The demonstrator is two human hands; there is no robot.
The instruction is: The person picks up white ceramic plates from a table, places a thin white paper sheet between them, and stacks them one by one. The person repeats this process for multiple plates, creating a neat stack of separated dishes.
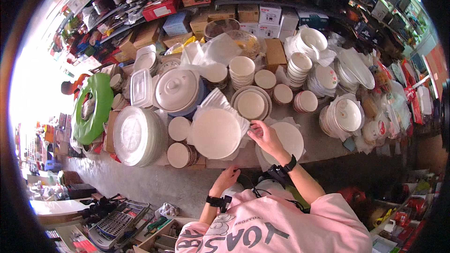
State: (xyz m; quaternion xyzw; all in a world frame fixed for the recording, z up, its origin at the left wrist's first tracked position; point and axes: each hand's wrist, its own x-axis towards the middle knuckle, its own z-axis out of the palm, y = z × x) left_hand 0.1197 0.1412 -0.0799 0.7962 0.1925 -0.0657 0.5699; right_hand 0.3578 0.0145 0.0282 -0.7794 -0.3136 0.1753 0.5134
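A large round white bowl or plate [216, 134] lies with white foam sheeting [225, 102] rising behind it. At the right edge of that foam is my right hand [268, 138], its fingers apart and slightly bent; whether the fingertips touch the foam is unclear. Under my right forearm lies another large white dish [286, 140] on thin wrapping. My left hand [226, 180] hovers low by the table's front edge, fingers loosely curled, and I cannot make out anything in it. Nested white bowls [251, 104] sit just beyond my right hand.
To the left are a lidded white pot [177, 89], stacked clear plastic lids [132, 136] and small bowl stacks [181, 155]. Wrapped bowls [346, 115] stand on the right. Boxes [270, 14] fill the shelves behind. An open-topped bin [165, 237] sits low behind me, left.
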